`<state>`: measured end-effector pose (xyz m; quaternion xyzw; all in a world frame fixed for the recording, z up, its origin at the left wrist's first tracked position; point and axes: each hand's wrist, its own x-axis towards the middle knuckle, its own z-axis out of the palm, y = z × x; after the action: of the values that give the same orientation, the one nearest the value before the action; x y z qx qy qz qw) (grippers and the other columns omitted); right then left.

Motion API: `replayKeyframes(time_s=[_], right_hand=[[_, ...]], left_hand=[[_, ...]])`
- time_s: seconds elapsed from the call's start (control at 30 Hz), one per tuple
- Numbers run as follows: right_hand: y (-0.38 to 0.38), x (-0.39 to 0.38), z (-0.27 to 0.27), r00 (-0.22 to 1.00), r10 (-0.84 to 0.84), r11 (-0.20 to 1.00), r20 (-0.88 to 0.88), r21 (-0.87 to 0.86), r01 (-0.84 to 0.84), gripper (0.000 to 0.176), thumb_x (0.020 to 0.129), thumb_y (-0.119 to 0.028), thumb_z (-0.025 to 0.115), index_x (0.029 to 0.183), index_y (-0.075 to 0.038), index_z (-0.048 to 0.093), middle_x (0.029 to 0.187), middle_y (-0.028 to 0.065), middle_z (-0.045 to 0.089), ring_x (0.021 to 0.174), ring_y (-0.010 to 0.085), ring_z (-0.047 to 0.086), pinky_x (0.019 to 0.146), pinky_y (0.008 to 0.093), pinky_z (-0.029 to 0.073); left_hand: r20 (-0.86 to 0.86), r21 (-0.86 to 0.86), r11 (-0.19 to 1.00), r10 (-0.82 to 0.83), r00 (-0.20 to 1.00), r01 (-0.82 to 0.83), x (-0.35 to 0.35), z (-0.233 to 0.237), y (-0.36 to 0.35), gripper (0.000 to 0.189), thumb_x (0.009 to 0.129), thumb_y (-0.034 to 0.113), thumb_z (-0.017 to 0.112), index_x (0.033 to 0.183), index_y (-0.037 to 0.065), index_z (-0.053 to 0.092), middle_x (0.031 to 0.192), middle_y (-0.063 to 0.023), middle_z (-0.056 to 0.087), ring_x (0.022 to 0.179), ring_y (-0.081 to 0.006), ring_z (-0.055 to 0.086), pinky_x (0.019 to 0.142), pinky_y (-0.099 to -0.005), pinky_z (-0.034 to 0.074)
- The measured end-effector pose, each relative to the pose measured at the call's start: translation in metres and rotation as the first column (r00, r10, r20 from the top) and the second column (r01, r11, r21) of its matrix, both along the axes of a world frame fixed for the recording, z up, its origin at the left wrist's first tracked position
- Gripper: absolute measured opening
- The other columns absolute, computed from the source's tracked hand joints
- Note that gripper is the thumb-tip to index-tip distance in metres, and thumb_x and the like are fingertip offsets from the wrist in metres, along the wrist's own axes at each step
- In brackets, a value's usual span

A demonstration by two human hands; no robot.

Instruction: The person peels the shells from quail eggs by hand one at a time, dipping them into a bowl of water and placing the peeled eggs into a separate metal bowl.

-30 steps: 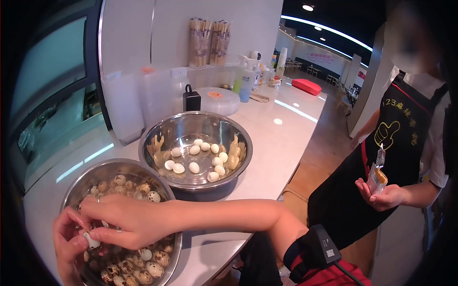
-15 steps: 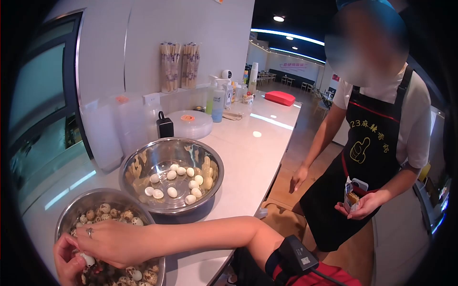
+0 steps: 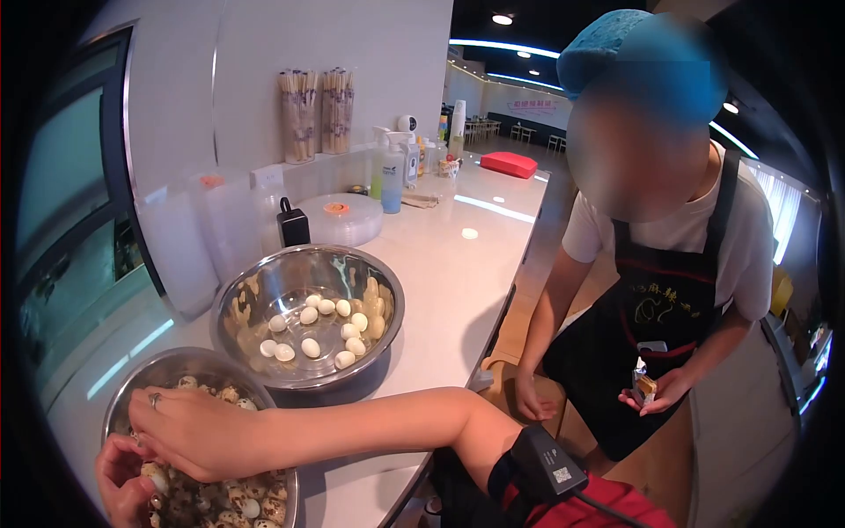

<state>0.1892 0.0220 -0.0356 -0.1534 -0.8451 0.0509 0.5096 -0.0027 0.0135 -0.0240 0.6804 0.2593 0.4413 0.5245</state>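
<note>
My left hand (image 3: 125, 482) is closed around a quail egg (image 3: 156, 478) at the near bowl's left side. My right hand (image 3: 189, 429), with a ring on one finger, reaches across just above it. Its fingers are bent down beside the left hand, and their tips are mostly hidden. Both hands are over a steel bowl (image 3: 280, 493) of speckled quail eggs (image 3: 238, 506), several with cracked or partly removed shell. Behind it, a larger steel bowl (image 3: 398, 304) holds several peeled white eggs (image 3: 310, 348).
A co-worker in a black apron (image 3: 642, 334) leans in at the right, holding a wrapped snack (image 3: 645, 385). Along the wall stand a black box (image 3: 293, 227), stacked clear lids (image 3: 356, 222) and pump bottles (image 3: 393, 180). A red case (image 3: 509, 165) lies farther along the white counter (image 3: 440, 290).
My right hand has risen slightly, still close to the left. The egg in my left hand now shows more yellowish, speckled surface. The co-worker has bent forward with head lowered.
</note>
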Motion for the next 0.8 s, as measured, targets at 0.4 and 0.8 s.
replayKeyframes(time_s=[0.4, 0.8], right_hand=[[-0.010, 0.002, 0.009, 0.996, 0.050, 0.986, 0.080, 0.155, -0.062, 0.031, 0.072, -0.008, 0.057, 0.097, 0.008, 0.046, 0.084, 0.0152, 0.048, 0.077, 0.0297, 0.049, 0.064, 0.0365, 0.042], [-0.015, 0.006, 0.010, 0.992, -0.012, 0.984, 0.129, 0.177, -0.011, 0.044, 0.066, -0.003, 0.051, 0.107, 0.010, 0.042, 0.087, 0.0157, 0.049, 0.081, 0.0311, 0.049, 0.070, 0.0359, 0.043]], left_hand=[[0.011, -0.245, 0.960, -0.134, 0.991, 0.133, -0.019, 0.008, -0.005, 0.036, 0.081, 0.012, 0.056, 0.112, -0.001, 0.046, 0.105, -0.0117, 0.054, 0.097, -0.0185, 0.053, 0.084, -0.0280, 0.042], [-0.055, -0.162, 0.983, 0.076, 0.996, -0.084, 0.014, 0.019, -0.025, 0.041, 0.059, 0.013, 0.074, 0.090, 0.003, 0.049, 0.089, -0.0065, 0.055, 0.085, -0.0135, 0.055, 0.075, -0.0259, 0.045]])
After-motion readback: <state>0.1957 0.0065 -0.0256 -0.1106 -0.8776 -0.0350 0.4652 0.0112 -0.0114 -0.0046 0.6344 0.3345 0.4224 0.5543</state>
